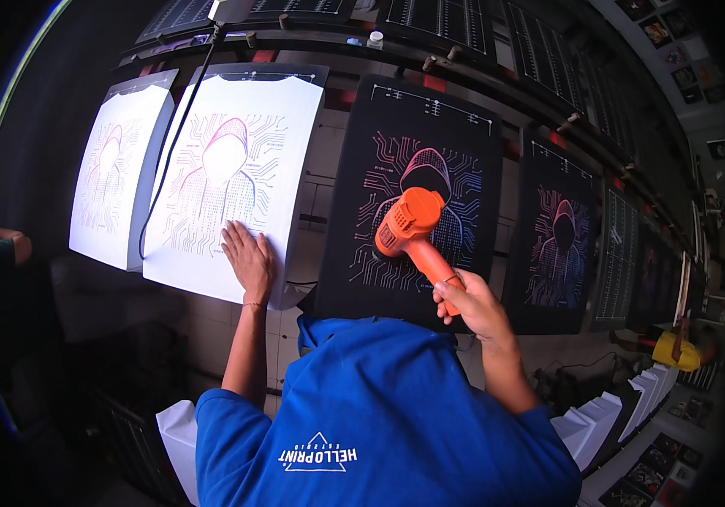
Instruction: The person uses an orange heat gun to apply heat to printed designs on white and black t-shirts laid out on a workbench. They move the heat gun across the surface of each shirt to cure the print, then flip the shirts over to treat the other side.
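My left hand [248,256] lies flat on the lower part of a white T-shirt [290,144], its fingers stretched out over the edge of the print. The shirt is spread on a board and bears a pink and purple hooded figure with circuit lines. My right hand [469,302] is wrapped around the handle of an orange hair dryer [413,221]. The dryer is above a black T-shirt [345,211] with the same design in pink and blue, and covers part of it. Its nozzle is turned away to the lower left and is mostly hidden.
Another printed white shirt [96,198] lies at the left, and a printed black shirt [561,228] at the right. A black cable [178,139] runs across the white shirt. Dark rails [337,51] and more boards stand behind. A person in yellow [676,349] is far right.
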Action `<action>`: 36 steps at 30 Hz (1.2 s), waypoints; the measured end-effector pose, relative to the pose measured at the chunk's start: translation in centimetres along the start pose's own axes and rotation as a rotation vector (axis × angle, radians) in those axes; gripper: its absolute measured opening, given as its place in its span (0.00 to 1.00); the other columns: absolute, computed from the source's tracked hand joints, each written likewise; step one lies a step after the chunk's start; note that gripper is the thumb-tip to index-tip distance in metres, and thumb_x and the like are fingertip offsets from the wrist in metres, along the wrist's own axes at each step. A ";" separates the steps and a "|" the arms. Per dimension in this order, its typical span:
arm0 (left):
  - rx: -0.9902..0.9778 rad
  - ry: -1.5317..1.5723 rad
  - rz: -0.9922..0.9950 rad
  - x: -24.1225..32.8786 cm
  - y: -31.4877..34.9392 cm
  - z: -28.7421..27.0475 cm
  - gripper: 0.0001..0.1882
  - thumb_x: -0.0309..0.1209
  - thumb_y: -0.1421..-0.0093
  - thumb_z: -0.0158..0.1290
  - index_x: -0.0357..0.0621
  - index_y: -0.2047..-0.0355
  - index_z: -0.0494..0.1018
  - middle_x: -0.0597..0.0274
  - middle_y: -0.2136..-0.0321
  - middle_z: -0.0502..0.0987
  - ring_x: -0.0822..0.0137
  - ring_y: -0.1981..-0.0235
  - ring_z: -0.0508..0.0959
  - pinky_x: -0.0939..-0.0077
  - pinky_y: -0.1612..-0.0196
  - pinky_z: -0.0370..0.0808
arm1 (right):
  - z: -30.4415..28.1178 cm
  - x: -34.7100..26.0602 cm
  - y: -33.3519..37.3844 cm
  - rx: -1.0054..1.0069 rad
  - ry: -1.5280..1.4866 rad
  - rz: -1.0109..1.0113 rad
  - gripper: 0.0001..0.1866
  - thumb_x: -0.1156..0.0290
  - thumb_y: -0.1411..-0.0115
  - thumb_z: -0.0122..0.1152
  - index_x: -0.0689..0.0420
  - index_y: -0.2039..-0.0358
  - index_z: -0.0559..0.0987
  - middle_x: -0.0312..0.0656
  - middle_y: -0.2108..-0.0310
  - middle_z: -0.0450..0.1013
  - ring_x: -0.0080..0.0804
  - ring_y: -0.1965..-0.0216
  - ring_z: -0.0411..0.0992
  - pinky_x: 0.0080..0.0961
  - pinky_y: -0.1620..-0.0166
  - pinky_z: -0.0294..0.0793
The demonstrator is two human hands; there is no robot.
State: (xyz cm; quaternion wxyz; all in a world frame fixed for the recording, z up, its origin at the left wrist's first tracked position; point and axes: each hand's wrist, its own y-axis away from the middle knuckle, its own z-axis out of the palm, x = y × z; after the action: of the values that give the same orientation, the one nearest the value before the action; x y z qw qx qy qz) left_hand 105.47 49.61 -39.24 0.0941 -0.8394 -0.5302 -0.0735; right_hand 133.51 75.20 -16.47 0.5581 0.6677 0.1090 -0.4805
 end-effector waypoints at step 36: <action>-0.072 0.204 0.560 20.5 -6.8 3.7 0.35 0.46 0.33 0.37 0.30 0.36 0.52 0.43 0.33 0.50 0.49 0.30 0.46 0.55 0.30 0.39 | -4.5 -0.7 -0.1 0.337 0.023 -0.149 0.13 0.63 0.38 0.58 0.61 0.63 0.73 0.34 0.74 0.69 0.17 0.78 0.70 0.14 0.77 0.70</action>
State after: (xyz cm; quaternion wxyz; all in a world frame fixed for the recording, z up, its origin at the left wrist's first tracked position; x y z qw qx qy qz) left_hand 108.19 71.26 -37.71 0.1336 -0.9440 -0.2632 -0.1474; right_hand 135.45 79.33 -16.36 0.3999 0.7474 0.0824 -0.5241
